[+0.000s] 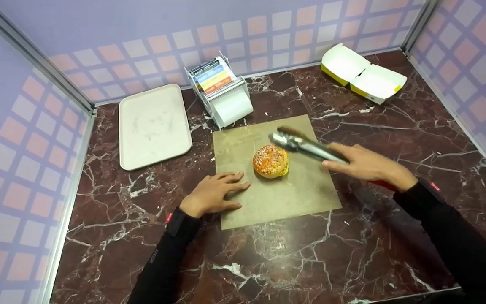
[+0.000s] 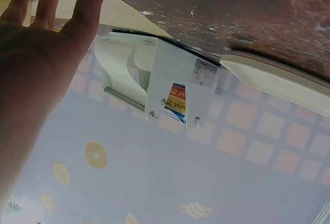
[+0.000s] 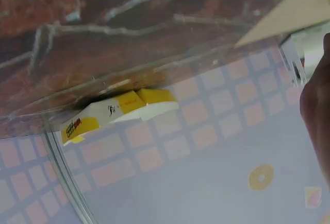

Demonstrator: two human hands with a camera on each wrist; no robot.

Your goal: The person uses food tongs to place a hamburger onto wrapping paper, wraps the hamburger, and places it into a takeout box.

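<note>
A burger [image 1: 270,161] with a seeded bun sits near the middle of a brown paper sheet [image 1: 285,194] on the dark marbled table. My right hand [image 1: 363,164] grips metal tongs [image 1: 306,145], whose tips hover close to the burger's upper right side and look slightly blurred. The right wrist view shows only part of that hand [image 3: 317,105] at its edge. My left hand [image 1: 215,194] lies with fingers spread on the paper's left edge, a little left of the burger. In the left wrist view, the left hand's [image 2: 41,54] fingers reach to the paper.
A white tray [image 1: 154,126] lies at the back left. Beside it stands a label dispenser [image 1: 222,93] with a white roll, just behind the paper. An opened yellow and white carton [image 1: 361,74] is at the back right. Patterned walls enclose the table.
</note>
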